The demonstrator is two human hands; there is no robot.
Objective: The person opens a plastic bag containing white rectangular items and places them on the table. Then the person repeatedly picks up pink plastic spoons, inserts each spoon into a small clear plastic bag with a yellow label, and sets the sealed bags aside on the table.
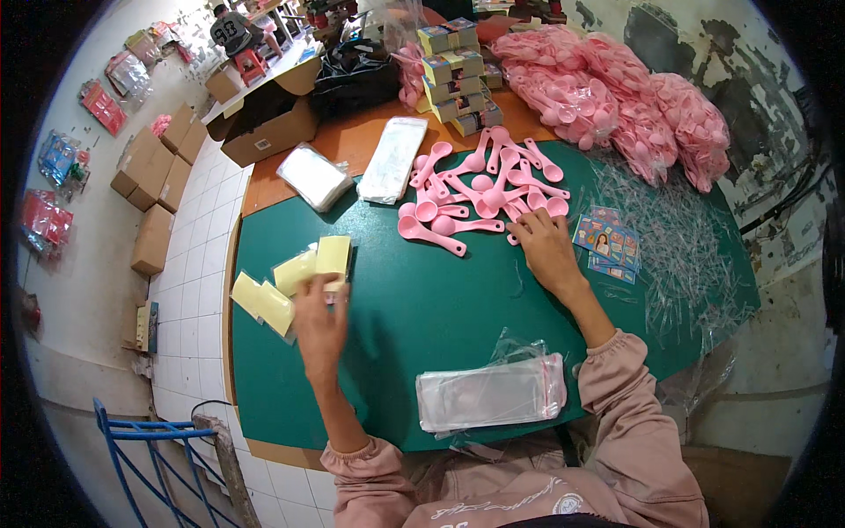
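Observation:
On the green tabletop [387, 264], my right hand [547, 251] reaches the near edge of a heap of pink plastic measuring spoons [431, 236]. Its bent fingers close on one pink spoon, mostly hidden under them. My left hand [320, 327] is at the lower edge of several yellow cards in clear sleeves [333, 255], laid out at the left. Its fingers are smeared, so whether they grip a card is unclear. In front of me lies a stack of clear plastic bags [488, 393]. Blue printed cards [609, 242] lie right of my right hand.
Two stacks of clear sleeves [393, 160] lie at the back. Behind them stand a cardboard box [270, 132] and bundled card stacks [453, 75]. Bulging bags of pink spoons [607, 97] and clear plastic strips [687, 255] fill the right side. A person [234, 33] sits far off.

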